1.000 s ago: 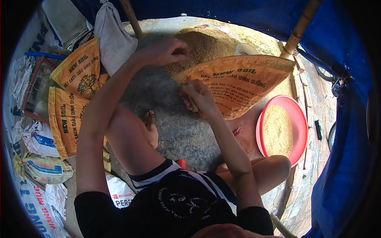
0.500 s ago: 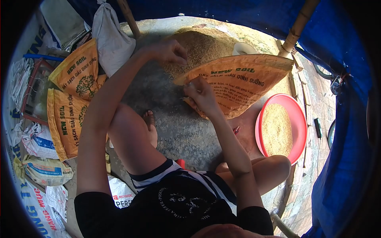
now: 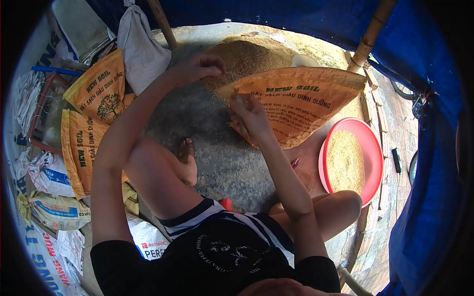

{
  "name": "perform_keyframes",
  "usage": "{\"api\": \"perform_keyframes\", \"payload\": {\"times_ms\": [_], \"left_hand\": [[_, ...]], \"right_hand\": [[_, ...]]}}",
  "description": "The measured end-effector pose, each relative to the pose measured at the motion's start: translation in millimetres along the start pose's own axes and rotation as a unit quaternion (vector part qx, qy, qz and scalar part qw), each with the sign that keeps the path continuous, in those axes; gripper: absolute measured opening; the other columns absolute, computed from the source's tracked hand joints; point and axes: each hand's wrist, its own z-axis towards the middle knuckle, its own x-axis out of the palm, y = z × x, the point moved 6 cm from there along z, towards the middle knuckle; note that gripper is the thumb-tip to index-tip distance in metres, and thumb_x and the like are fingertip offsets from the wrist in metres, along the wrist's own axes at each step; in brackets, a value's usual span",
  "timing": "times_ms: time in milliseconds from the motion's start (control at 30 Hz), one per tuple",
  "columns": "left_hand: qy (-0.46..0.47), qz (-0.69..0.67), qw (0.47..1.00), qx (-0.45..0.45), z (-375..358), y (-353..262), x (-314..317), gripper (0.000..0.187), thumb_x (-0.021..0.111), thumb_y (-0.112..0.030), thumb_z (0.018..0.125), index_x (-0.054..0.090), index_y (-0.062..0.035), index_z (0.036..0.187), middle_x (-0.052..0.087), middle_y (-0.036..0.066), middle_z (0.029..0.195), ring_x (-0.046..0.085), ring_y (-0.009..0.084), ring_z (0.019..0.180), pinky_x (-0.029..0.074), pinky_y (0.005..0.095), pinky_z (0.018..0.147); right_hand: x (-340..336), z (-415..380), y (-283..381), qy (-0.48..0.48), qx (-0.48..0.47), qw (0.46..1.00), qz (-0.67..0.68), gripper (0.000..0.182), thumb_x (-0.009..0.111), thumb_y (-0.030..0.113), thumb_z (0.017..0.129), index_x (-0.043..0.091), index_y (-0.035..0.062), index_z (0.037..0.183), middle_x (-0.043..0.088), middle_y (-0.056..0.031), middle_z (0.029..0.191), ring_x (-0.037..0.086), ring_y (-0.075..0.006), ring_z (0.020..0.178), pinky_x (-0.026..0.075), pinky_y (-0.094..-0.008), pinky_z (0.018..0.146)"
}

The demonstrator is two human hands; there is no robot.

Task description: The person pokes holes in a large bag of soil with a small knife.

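Observation:
My left hand (image 3: 206, 66) is raised at the upper middle, fingers curled round something too small to name, perhaps a thin thread. Below and right of it, my right hand (image 3: 248, 114) is closed at the left edge of an orange NEW SOIL sack (image 3: 301, 106); what it pinches is hidden. The sack stands tilted on the grey floor, its printed side towards me. Behind the sack and my hands lies a heap of grain (image 3: 247, 56).
A pink basin (image 3: 379, 163) of grain stands at the right. Other orange sacks (image 3: 106, 93) and a tied white sack (image 3: 140, 49) lie at the left. A bamboo pole (image 3: 371, 37) and blue tarp (image 3: 419, 232) border the right side.
My left hand has shifted slightly left, and its fingers are turned differently. My right hand has rotated a little beside the sack's edge. The view has shifted slightly.

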Motion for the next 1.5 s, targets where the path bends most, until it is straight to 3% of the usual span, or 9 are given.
{"api": "perform_keyframes", "payload": {"times_ms": [267, 667, 867, 1067, 1167, 1233, 1267, 1333, 1500], "left_hand": [[-0.101, 0.273, 0.951, 0.107, -20.3, -27.2, 15.0, 0.029, 0.070, -0.023, 0.074, 0.063, -0.0050, 0.095, 0.053, 0.002, 0.086, 0.051, 0.0121, 0.074, 0.041, 0.0249, 0.066], [-0.254, 0.272, 0.911, 0.177, -2.7, -26.8, 10.9, 0.021, 0.064, -0.014, 0.074, 0.059, 0.0017, 0.087, 0.047, 0.008, 0.080, 0.050, 0.0157, 0.067, 0.042, 0.0275, 0.060], [-0.250, 0.258, 0.911, 0.201, 3.7, -28.9, 11.3, 0.021, 0.062, -0.015, 0.074, 0.057, 0.0026, 0.085, 0.047, 0.009, 0.076, 0.049, 0.0172, 0.066, 0.039, 0.0296, 0.056], [-0.271, 0.323, 0.865, 0.272, 5.9, -25.4, 14.5, 0.023, 0.059, -0.015, 0.076, 0.054, 0.0036, 0.089, 0.048, 0.012, 0.078, 0.049, 0.0228, 0.066, 0.040, 0.0330, 0.060], [-0.245, 0.289, 0.891, 0.252, 6.2, -22.9, 15.6, 0.024, 0.058, -0.015, 0.077, 0.052, 0.0039, 0.092, 0.050, 0.013, 0.079, 0.051, 0.0223, 0.068, 0.041, 0.0340, 0.062], [-0.232, 0.278, 0.908, 0.210, 5.8, -23.6, 13.5, 0.025, 0.057, -0.015, 0.078, 0.052, 0.0038, 0.094, 0.052, 0.013, 0.082, 0.052, 0.0212, 0.071, 0.041, 0.0330, 0.064], [-0.218, 0.268, 0.924, 0.166, 6.8, -21.3, 12.5, 0.025, 0.057, -0.015, 0.079, 0.052, 0.0038, 0.095, 0.055, 0.013, 0.085, 0.054, 0.0200, 0.074, 0.042, 0.0320, 0.066], [-0.209, 0.236, 0.932, 0.180, 7.7, -18.9, 12.5, 0.027, 0.057, -0.016, 0.080, 0.053, 0.0036, 0.098, 0.057, 0.013, 0.087, 0.054, 0.0180, 0.075, 0.043, 0.0303, 0.066], [-0.160, 0.233, 0.956, 0.076, 12.7, -7.2, 3.0, 0.032, 0.059, -0.018, 0.080, 0.056, 0.0031, 0.104, 0.061, 0.012, 0.086, 0.055, 0.0130, 0.074, 0.045, 0.0276, 0.065]], "right_hand": [[9.0, 0.9, -1.7, 0.005, 0.015, 0.997, 0.076, 0.025, 0.055, 0.011, 0.085, 0.040, 0.0000, 0.102, 0.054, -0.0086, 0.076, 0.052, -0.0122, 0.056, 0.043, -0.0247, 0.045], [8.0, -6.7, 13.9, -0.042, -0.041, 0.995, -0.086, 0.023, 0.054, 0.013, 0.087, 0.040, 0.0008, 0.099, 0.053, -0.0071, 0.071, 0.048, -0.0091, 0.051, 0.038, -0.0222, 0.040], [10.3, -2.7, 9.0, 0.019, 0.029, 0.996, 0.081, 0.029, 0.041, 0.029, 0.093, 0.046, 0.0012, 0.103, 0.054, -0.0068, 0.074, 0.048, -0.0109, 0.054, 0.040, -0.0254, 0.045], [30.4, -6.2, 6.1, 0.237, 0.106, 0.831, 0.491, 0.032, 0.038, 0.033, 0.094, 0.049, 0.0045, 0.103, 0.057, -0.0064, 0.080, 0.053, -0.0147, 0.062, 0.045, -0.0273, 0.057], [30.0, -6.2, 1.9, 0.160, 0.095, 0.901, 0.392, 0.026, 0.043, 0.029, 0.093, 0.050, 0.0060, 0.102, 0.058, -0.0053, 0.080, 0.055, -0.0156, 0.063, 0.045, -0.0272, 0.055], [17.4, -0.1, -1.7, 0.076, 0.034, 0.990, 0.114, 0.023, 0.051, 0.026, 0.089, 0.048, 0.0044, 0.097, 0.059, -0.0080, 0.076, 0.056, -0.0172, 0.060, 0.045, -0.0306, 0.052], [16.1, -1.3, -2.5, 0.075, 0.034, 0.990, 0.114, 0.023, 0.051, 0.026, 0.089, 0.048, 0.0044, 0.097, 0.059, -0.0080, 0.076, 0.056, -0.0172, 0.060, 0.045, -0.0306, 0.052], [0.6, -6.3, 17.2, -0.074, -0.130, 0.936, -0.320, 0.025, 0.057, 0.022, 0.083, 0.045, 0.0023, 0.093, 0.059, -0.0151, 0.070, 0.059, -0.0261, 0.058, 0.045, -0.0367, 0.052], [-7.5, -9.6, 28.6, -0.139, -0.231, 0.865, -0.422, 0.029, 0.059, 0.017, 0.077, 0.041, 0.0011, 0.093, 0.057, -0.0219, 0.070, 0.059, -0.0383, 0.064, 0.045, -0.0434, 0.056]]}}
